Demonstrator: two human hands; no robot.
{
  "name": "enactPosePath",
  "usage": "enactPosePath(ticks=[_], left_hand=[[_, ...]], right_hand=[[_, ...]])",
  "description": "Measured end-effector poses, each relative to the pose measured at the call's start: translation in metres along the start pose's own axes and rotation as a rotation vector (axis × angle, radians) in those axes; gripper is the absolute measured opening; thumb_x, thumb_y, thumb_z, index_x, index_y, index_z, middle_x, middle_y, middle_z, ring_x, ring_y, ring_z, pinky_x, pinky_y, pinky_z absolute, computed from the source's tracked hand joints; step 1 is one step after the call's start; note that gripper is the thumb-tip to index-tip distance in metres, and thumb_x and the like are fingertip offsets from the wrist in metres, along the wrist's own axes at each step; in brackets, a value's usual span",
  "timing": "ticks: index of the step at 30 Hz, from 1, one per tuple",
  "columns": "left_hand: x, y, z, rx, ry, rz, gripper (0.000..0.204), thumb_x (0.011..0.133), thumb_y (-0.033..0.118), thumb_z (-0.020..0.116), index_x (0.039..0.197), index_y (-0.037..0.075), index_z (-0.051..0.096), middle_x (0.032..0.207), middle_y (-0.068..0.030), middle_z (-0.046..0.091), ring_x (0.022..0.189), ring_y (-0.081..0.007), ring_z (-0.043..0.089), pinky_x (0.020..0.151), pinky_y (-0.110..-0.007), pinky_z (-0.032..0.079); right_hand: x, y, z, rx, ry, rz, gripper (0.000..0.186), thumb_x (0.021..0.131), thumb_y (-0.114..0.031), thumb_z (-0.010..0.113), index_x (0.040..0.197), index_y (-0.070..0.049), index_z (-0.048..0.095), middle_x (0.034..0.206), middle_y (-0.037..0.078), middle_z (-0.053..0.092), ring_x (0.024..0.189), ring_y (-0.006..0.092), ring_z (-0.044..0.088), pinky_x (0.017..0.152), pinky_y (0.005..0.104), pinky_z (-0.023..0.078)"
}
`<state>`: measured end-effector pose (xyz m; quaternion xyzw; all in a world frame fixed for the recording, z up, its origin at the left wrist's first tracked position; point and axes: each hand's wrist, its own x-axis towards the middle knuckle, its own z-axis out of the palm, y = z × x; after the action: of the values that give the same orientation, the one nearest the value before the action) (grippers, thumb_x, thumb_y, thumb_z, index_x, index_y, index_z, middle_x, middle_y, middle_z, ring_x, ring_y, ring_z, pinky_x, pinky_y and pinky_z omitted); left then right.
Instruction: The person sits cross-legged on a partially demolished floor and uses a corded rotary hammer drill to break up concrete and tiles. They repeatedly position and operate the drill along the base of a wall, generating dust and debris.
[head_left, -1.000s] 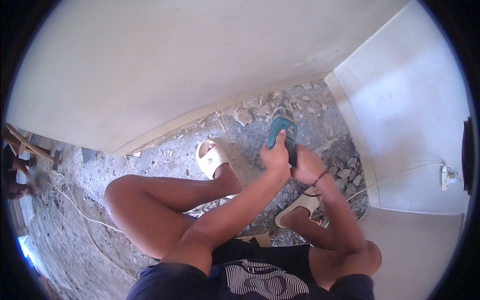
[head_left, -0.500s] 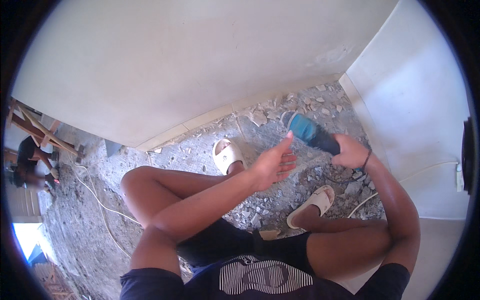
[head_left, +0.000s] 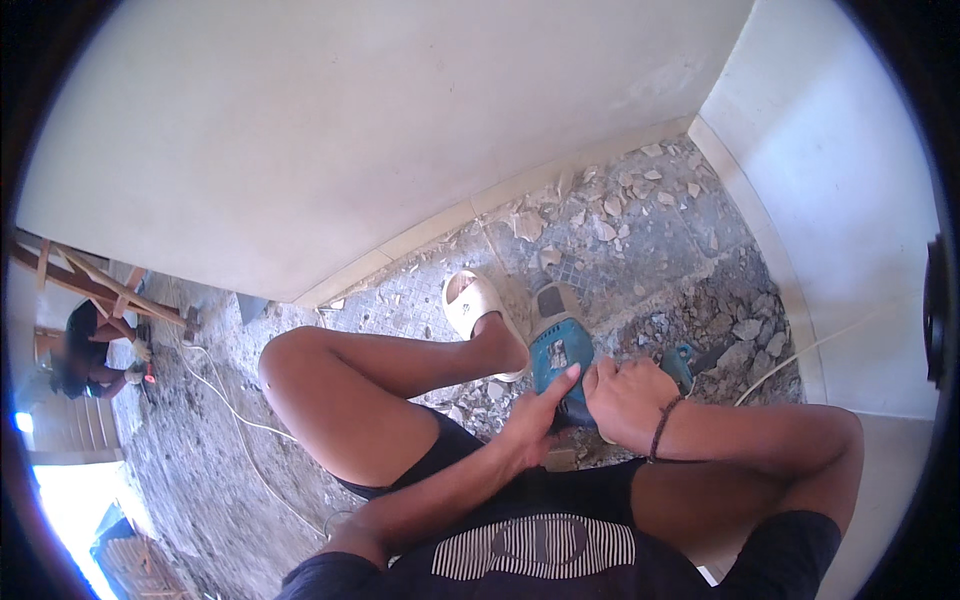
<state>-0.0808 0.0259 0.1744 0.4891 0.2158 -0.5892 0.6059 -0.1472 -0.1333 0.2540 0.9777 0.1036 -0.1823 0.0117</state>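
Note:
A teal power tool [head_left: 562, 350] with a grey head and a dark rear grip lies between my thighs, its head toward the wall. My left hand [head_left: 532, 420] is closed round its rear end, thumb along the body. My right hand [head_left: 630, 400] is curled against the tool's right side, with the fingertips partly hidden. Just beyond the right knuckles another teal and black object [head_left: 680, 368] shows on the rubble, mostly covered by that hand. My left foot in a cream slide sandal [head_left: 478, 308] is beside the tool's head.
Broken tile and mortar rubble [head_left: 740, 310] covers the floor toward the corner of two pale walls. White cords run along the right wall [head_left: 850, 200] and across the rough floor [head_left: 200, 450] on the left. At far left another person [head_left: 88, 350] bends near wooden beams [head_left: 100, 285].
The tool has come back toward my body and turned head-forward. My left hand, open before, has closed on its rear end; the right hand has shifted from the grip to its side.

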Motion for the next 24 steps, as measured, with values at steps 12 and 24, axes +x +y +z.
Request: enactPosePath(ticks=[12,24], left_hand=[[0.053,0.013,-0.051,0.170,0.097,0.241,0.062,0.090,0.053,0.079,0.124,0.003,0.065,0.115,-0.0079,0.068,0.099,-0.0198,0.065,0.080,-0.039,0.052],[0.064,0.003,-0.063,0.299,0.168,0.235,0.061,0.093,0.050,0.077,0.122,-0.002,0.064,0.110,-0.0106,0.068,0.094,-0.0199,0.067,0.073,-0.038,0.054]], right_hand=[[0.057,0.002,0.060,0.121,-0.059,0.041,0.035,0.084,-0.013,0.066,0.115,0.003,0.061,0.102,0.017,0.067,0.091,0.0348,0.073,0.076,0.0467,0.058],[0.055,-0.018,0.101,0.373,0.084,0.186,0.022,0.090,-0.013,0.059,0.104,0.001,0.068,0.097,0.018,0.075,0.092,0.0332,0.076,0.076,0.0481,0.059]])
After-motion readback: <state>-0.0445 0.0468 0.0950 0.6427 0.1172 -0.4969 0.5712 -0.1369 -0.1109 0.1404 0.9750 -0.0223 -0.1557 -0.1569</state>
